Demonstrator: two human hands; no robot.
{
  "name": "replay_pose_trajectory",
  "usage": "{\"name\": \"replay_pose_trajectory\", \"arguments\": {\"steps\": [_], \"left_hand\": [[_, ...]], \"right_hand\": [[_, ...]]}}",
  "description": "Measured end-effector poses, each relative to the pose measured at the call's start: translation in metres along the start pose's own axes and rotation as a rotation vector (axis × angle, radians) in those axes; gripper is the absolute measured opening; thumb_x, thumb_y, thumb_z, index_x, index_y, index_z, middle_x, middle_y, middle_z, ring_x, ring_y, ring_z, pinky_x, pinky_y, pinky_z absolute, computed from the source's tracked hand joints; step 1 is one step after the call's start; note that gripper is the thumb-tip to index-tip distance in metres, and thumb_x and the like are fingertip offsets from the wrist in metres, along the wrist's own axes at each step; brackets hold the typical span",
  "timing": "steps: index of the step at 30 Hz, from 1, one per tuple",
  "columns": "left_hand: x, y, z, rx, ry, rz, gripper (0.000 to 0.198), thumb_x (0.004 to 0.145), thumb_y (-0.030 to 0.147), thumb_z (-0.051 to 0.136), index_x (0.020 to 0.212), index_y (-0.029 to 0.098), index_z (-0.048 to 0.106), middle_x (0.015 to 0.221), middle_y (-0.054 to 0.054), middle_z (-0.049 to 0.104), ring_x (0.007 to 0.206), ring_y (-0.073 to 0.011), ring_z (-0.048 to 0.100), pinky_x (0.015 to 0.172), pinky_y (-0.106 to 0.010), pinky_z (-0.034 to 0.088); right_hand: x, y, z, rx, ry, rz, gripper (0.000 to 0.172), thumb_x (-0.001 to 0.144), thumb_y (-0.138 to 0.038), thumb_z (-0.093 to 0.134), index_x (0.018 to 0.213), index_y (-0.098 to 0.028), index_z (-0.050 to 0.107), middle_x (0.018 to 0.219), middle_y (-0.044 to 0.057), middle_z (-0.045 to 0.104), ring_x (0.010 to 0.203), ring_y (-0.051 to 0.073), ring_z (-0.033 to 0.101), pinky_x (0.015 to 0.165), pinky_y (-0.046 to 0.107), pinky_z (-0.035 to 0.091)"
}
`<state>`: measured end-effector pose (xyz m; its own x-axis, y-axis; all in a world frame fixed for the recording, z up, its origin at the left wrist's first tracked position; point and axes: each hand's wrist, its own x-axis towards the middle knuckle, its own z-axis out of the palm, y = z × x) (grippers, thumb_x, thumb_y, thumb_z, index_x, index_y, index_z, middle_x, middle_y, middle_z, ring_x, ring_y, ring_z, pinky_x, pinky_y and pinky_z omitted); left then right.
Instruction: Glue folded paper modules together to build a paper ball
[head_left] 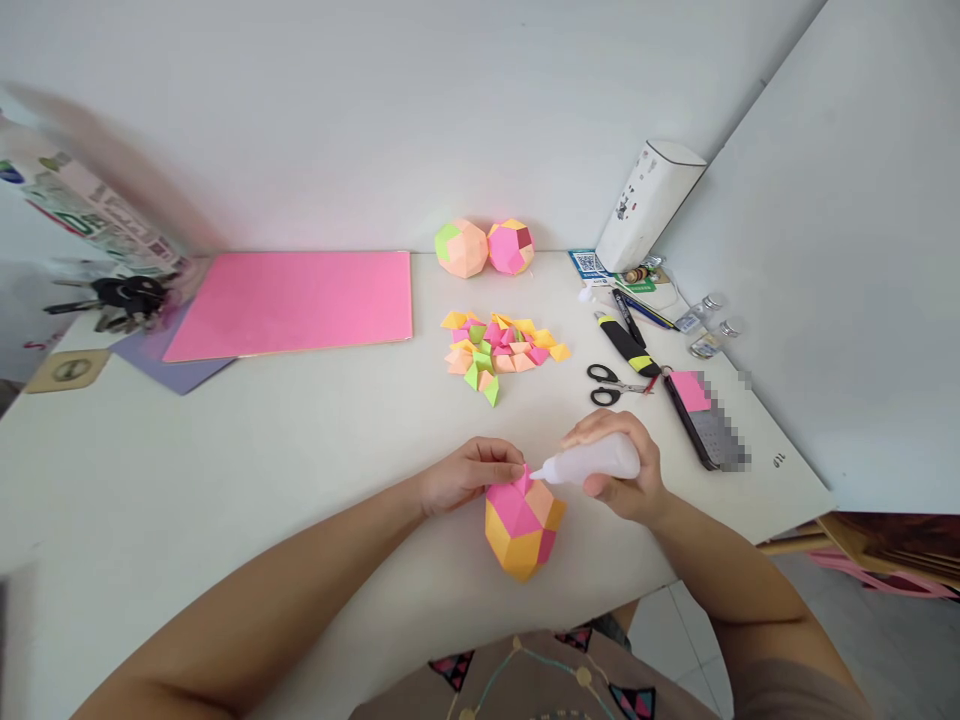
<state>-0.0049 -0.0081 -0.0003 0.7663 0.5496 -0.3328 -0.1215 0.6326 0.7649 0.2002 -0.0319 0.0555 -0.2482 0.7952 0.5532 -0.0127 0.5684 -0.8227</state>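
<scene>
A faceted folded-paper ball (521, 535) in pink, orange and peach rests on the white table in front of me. My left hand (480, 472) pinches its pink upper tip between thumb and fingers. Wrapped around a translucent white squeeze bottle (600, 460), my right hand (634, 465) tilts it so that its thin nozzle points left at the ball's top. The nozzle is at the pink tip, close to my left fingertips; whether it touches, I cannot tell. Farther back lies a pile of small folded-paper pieces (499, 348) in orange, pink, green and peach.
Two paper balls (461, 248) stand against the wall. A pink sheet (300, 305) lies left, beside keys (131, 295). On the right are black-handled scissors (606, 385), a utility knife (626, 345), a phone (694, 420), small glass bottles (701, 315) and a white box (649, 205).
</scene>
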Motion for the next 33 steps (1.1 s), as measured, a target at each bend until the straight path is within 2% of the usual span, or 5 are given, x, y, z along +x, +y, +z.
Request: {"name": "replay_pose_trajectory", "arguments": {"steps": [17, 25, 33], "left_hand": [[-0.0021, 0.0057, 0.0034, 0.006, -0.016, 0.007, 0.016, 0.069, 0.029, 0.071, 0.069, 0.013, 0.069, 0.066, -0.002, 0.061, 0.062, -0.0115, 0.051, 0.060, -0.025, 0.037], [-0.0008, 0.0018, -0.0001, 0.010, -0.038, 0.002, 0.016, 0.072, 0.028, 0.069, 0.075, 0.013, 0.071, 0.072, -0.004, 0.063, 0.066, -0.0127, 0.053, 0.064, -0.026, 0.039], [-0.0008, 0.0025, 0.0004, 0.001, -0.029, 0.004, 0.015, 0.071, 0.028, 0.069, 0.073, 0.013, 0.070, 0.069, -0.003, 0.062, 0.064, -0.0117, 0.053, 0.062, -0.025, 0.039]], "right_hand": [[-0.0006, 0.0003, -0.0034, -0.035, 0.013, 0.023, 0.030, 0.074, -0.038, 0.069, 0.095, -0.022, 0.057, 0.082, 0.007, 0.064, 0.074, 0.019, 0.060, 0.061, 0.033, 0.051], [-0.0021, 0.0003, -0.0027, -0.042, 0.000, 0.030, 0.030, 0.074, -0.039, 0.069, 0.096, -0.022, 0.057, 0.082, 0.006, 0.064, 0.073, 0.019, 0.060, 0.061, 0.033, 0.052], [-0.0014, 0.0002, -0.0025, -0.062, 0.016, 0.012, 0.030, 0.074, -0.040, 0.068, 0.095, -0.022, 0.057, 0.081, 0.006, 0.064, 0.073, 0.019, 0.060, 0.062, 0.034, 0.052]]}}
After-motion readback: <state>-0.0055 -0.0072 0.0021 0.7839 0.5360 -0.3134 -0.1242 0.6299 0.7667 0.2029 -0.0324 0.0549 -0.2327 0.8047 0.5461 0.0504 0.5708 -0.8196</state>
